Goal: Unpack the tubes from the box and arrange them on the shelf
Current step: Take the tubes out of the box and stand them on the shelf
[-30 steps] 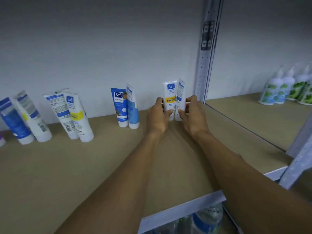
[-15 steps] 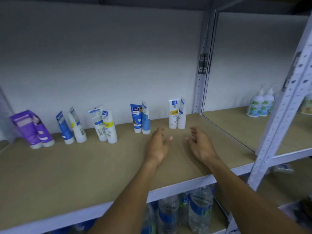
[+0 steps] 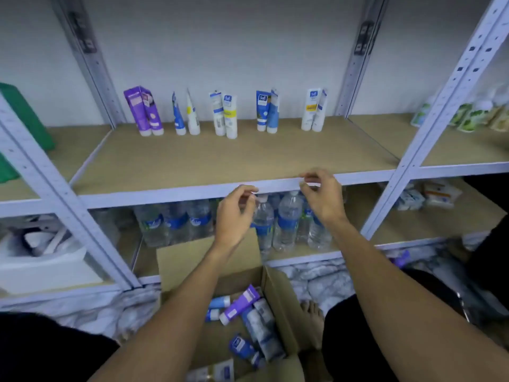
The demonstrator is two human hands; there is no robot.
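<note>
Risk lies in the standing tubes point(image 3: 230, 114) along the far edge of the shelf point(image 3: 220, 166): each balances on its cap and leans on a partner, so a careless knock while adding the next pair could, I judge, topple several. Both hands are empty, the left hand point(image 3: 235, 215) and right hand point(image 3: 322, 201) hovering at the shelf's near rail with fingers loosely curled around nothing (thumb and forefinger almost meeting), while the loose tubes point(image 3: 242, 303) lie jumbled in the open box point(image 3: 190, 260) on the floor, well below the fingertips and nearer.
</note>
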